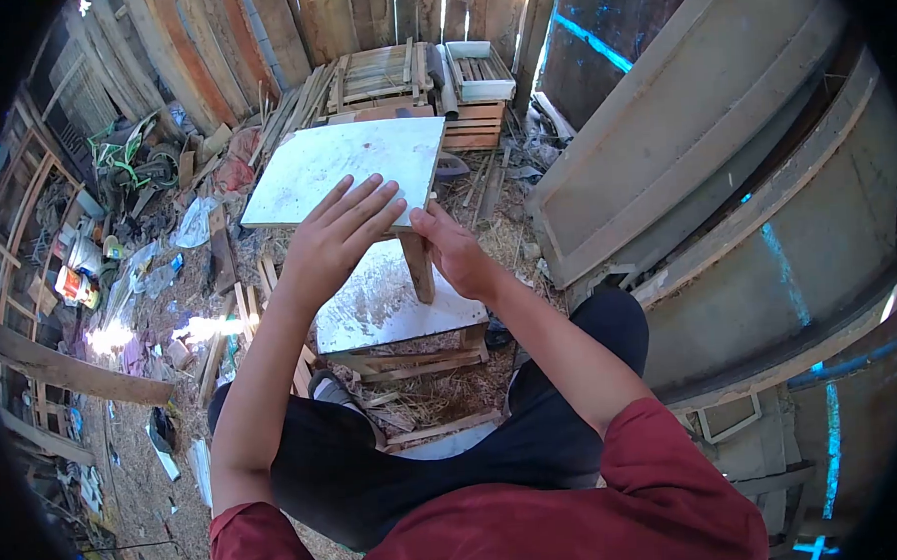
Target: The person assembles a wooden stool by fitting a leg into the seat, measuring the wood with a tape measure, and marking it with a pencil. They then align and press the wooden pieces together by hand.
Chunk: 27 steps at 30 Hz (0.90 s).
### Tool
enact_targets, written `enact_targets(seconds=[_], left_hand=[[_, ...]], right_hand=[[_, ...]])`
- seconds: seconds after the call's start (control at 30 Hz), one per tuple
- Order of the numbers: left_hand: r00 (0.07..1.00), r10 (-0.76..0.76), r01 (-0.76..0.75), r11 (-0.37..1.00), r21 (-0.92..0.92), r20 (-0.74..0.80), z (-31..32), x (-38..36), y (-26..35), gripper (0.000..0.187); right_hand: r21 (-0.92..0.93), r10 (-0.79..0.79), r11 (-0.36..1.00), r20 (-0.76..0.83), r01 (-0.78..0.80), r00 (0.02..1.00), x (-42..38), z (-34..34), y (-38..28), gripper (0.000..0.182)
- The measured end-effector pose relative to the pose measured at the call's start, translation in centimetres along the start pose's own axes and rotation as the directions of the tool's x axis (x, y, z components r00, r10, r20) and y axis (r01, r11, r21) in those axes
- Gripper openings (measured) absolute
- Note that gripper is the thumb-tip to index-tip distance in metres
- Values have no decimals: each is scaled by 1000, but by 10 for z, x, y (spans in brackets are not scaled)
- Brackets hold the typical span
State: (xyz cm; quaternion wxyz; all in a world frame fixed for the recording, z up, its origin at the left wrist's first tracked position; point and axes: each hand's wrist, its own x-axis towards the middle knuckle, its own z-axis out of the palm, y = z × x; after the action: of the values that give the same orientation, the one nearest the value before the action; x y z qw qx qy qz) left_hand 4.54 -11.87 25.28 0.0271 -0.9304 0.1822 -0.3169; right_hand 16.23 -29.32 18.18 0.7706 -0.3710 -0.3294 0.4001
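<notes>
A white-topped board with a wooden leg under its near right corner is held up over a second white, worn tabletop. My left hand lies flat on the board's near edge, its fingers stretched out over the surface. At the near right corner my right hand grips the board, thumb at the edge beside the leg; its other fingers are partly hidden. The lower table stands on wooden legs between my knees.
Stacked wooden slats and a white crate stand at the back. Large panels lean on the right. Plastic litter and a bucket lie on the left, with loose wooden strips near my left leg.
</notes>
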Motion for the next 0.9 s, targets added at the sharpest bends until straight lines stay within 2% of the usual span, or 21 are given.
enact_targets(seconds=[0.17, 0.37, 0.47, 0.57, 0.67, 0.9], left_hand=[[1000, -27, 25, 997, 73, 16, -5, 5, 0, 53], [999, -36, 35, 999, 21, 25, -9, 6, 7, 56], [997, -45, 46, 999, -12, 63, -13, 4, 8, 60], [996, -67, 67, 998, -1, 55, -9, 3, 4, 61], [997, -28, 28, 1000, -4, 69, -4, 3, 3, 63], [998, -67, 65, 979, -191, -2, 8, 1, 6, 56]], right_hand=[[-16, 15, 1000, -6, -15, 1000, 0, 4, 4, 55], [14, -5, 1000, -51, 6, 999, 1, -10, 5, 51], [-41, -30, 999, -46, 28, 998, 5, -19, 2, 48], [33, -25, 999, -22, 26, 999, 9, -24, 0, 45], [36, 2, 999, 29, -3, 1000, 14, -35, 8, 43], [26, 36, 999, 30, -37, 999, 11, -27, 0, 43]])
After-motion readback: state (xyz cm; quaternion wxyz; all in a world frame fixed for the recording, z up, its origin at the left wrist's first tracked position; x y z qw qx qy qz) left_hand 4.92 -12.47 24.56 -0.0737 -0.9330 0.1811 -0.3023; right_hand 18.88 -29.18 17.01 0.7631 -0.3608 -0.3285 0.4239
